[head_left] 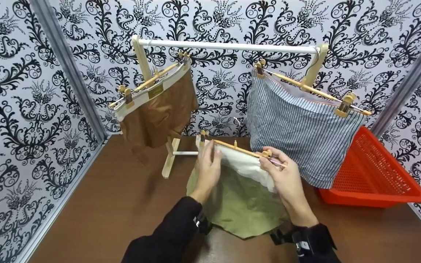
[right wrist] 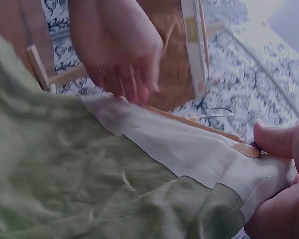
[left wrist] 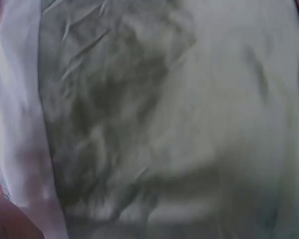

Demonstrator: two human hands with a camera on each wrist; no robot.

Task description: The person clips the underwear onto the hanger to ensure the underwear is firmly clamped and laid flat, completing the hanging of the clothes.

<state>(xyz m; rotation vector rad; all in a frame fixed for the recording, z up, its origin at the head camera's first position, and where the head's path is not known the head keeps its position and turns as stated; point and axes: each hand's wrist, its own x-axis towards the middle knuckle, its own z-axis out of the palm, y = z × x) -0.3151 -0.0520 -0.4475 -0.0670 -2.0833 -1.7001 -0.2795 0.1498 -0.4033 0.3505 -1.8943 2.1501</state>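
Observation:
Green shorts [head_left: 245, 201] with a white waistband [right wrist: 164, 144] hang from a wooden clip hanger [head_left: 239, 148] over the table. At the hanger's right end my right hand [head_left: 287, 179] pinches a clip [right wrist: 247, 149] and the waistband corner, thumb on the clip and fingers beneath the cloth. My left hand [head_left: 208, 170] grips the waistband near the left clip [head_left: 204, 136]; its fingers curl over the edge in the right wrist view. In the left wrist view green cloth [left wrist: 139, 114] fills most of the picture, and a finger [left wrist: 10, 219] shows at the lower left.
Brown shorts [head_left: 159, 113] and a striped garment [head_left: 302, 124] hang on clip hangers from a rack [head_left: 228, 46] with a white bar. Behind the striped garment at right stands a red plastic basket [head_left: 375, 199]. Patterned walls [head_left: 20, 91] enclose the brown table [head_left: 119, 208].

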